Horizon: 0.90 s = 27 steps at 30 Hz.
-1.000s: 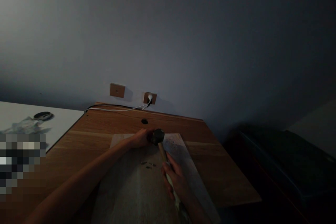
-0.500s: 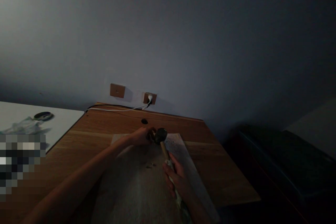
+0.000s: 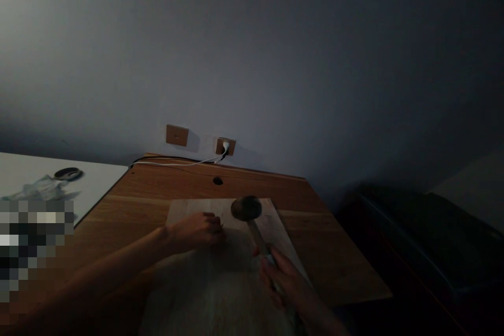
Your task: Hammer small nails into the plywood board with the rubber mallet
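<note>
My right hand (image 3: pixel 286 284) is wrapped round the wooden handle of a mallet with a dark round head (image 3: pixel 246 208), which is raised over the far end of a pale wooden board (image 3: pixel 220 294) lying on the brown wooden table (image 3: pixel 157 189). My left hand (image 3: pixel 197 230) rests on the board left of the mallet head, fingers curled and pinched together; what they hold is too small and dark to make out. The small nails seen earlier on the board are hidden now.
A wall with two wooden socket plates (image 3: pixel 176 135) rises behind the table; a white cable (image 3: pixel 185 163) runs from the plugged one. A round hole (image 3: pixel 217 180) pierces the tabletop. A white table (image 3: pixel 47 186) with a dark object stands left. Dark furniture (image 3: pixel 425 241) lies right.
My left hand has pulled back from the board's far edge toward me. The mallet head has lifted and swung slightly right, and my right hand has shifted right and nearer.
</note>
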Each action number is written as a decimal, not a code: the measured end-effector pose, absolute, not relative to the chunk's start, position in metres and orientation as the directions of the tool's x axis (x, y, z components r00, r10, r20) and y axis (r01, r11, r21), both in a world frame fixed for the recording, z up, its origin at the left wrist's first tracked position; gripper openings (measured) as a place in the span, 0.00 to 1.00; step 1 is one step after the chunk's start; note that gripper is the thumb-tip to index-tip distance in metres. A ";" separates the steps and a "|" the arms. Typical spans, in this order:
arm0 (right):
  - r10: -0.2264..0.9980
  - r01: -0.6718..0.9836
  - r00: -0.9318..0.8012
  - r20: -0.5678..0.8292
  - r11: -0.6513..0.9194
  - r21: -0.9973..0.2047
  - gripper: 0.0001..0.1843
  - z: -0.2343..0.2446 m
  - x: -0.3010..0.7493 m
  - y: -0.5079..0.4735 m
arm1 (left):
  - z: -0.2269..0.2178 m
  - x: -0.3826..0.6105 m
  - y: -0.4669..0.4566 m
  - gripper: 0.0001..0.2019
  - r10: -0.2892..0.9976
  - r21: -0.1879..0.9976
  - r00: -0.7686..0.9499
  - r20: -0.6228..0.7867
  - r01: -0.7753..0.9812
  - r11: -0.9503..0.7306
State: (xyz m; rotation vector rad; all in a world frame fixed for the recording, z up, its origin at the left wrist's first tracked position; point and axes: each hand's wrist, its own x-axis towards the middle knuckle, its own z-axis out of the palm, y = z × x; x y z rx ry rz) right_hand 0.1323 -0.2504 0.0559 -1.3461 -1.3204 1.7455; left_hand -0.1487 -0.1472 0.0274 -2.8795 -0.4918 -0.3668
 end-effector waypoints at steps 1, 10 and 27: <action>0.853 0.181 -0.314 -0.417 -0.378 -0.908 0.36 0.055 0.132 -0.250 | 0.027 -0.150 -0.146 0.07 0.312 -0.121 0.907 0.283 0.356 -0.927; 0.913 0.324 -0.187 -0.363 -0.292 -0.900 0.31 0.044 0.142 -0.241 | 0.032 -0.160 -0.132 0.14 0.441 0.160 0.850 0.288 0.411 -0.898; 0.870 0.557 -0.196 -0.453 -0.281 -0.781 0.24 0.030 0.153 -0.235 | 0.034 -0.154 -0.121 0.06 0.505 -0.034 0.823 0.260 0.530 -0.847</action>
